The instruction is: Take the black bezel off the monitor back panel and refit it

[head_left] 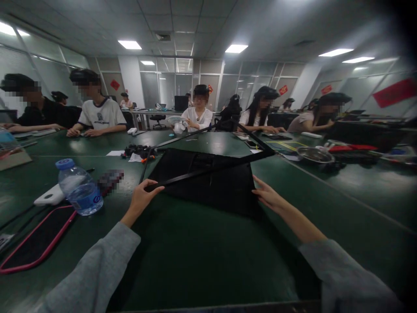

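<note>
A flat black panel [224,187] lies tilted above the green table in front of me, with a dark patch or fitting near its far edge. Over it stands a thin black rectangular frame [208,170], raised at an angle and apparently joined to the panel, though the join is hard to make out. My left hand [143,196] pinches the frame's near left corner between thumb and fingers. At the panel's right edge, my right hand [269,195] grips the side, some fingertips hidden behind it.
On the left are a water bottle [80,189], a white power strip [50,194], a blurred phone and a red-edged black mat [39,239]. Small black parts [138,151] lie beyond the frame. A metal bowl [315,154] stands right. Several people sit around the green table [208,261].
</note>
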`<action>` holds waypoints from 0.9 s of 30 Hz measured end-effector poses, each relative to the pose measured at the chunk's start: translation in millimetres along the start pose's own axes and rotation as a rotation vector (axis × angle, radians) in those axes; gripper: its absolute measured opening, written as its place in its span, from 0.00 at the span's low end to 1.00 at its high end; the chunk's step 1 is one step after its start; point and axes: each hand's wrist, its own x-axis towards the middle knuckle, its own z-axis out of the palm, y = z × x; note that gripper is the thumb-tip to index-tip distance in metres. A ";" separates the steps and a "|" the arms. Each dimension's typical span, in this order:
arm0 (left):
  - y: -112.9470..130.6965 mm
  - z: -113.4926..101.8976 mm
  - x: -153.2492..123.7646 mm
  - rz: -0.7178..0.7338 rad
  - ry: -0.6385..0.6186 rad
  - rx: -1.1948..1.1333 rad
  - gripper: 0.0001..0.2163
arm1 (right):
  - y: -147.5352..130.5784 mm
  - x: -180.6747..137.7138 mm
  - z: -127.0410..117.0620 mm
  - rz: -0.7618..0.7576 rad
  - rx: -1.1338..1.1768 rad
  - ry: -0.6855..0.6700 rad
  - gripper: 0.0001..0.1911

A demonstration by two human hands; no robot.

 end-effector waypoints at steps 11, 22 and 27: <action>6.7 -0.8 -4.8 0.163 -0.066 0.314 0.17 | -3.5 32.1 -25.4 -0.163 0.190 0.039 0.30; 0.6 -7.7 0.3 0.189 -0.360 0.414 0.20 | 23.8 41.9 -15.8 -0.548 -0.685 0.238 0.29; 0.5 -7.5 -1.3 0.199 -0.397 0.431 0.21 | 25.5 37.8 -14.1 -0.456 -0.784 0.250 0.30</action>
